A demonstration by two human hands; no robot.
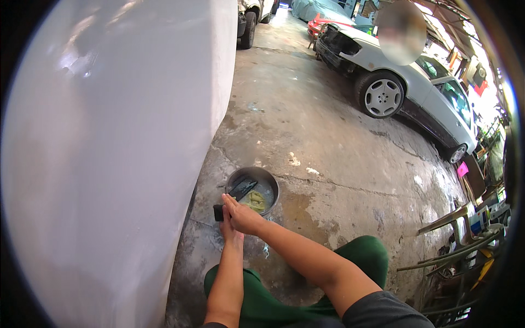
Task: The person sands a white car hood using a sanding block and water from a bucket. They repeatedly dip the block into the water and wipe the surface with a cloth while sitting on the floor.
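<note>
My left hand [228,229] and my right hand [245,217] meet over the near left rim of a round grey basin [277,192]. A small black block [219,212] sticks out on the left of my left hand, which is closed around it. My right hand presses against the left one, its fingers closed together; what lies between the palms is hidden. Inside the basin are water, a yellow-green cloth [255,201] and a long dark flat piece [243,188] leaning toward my fingers.
A glossy white car body panel [115,164] rises close on my left. Stained, cracked concrete floor [339,180] spreads ahead. A silver car [410,82] stands at the far right, with a person behind it. Chairs and clutter [465,229] line the right side.
</note>
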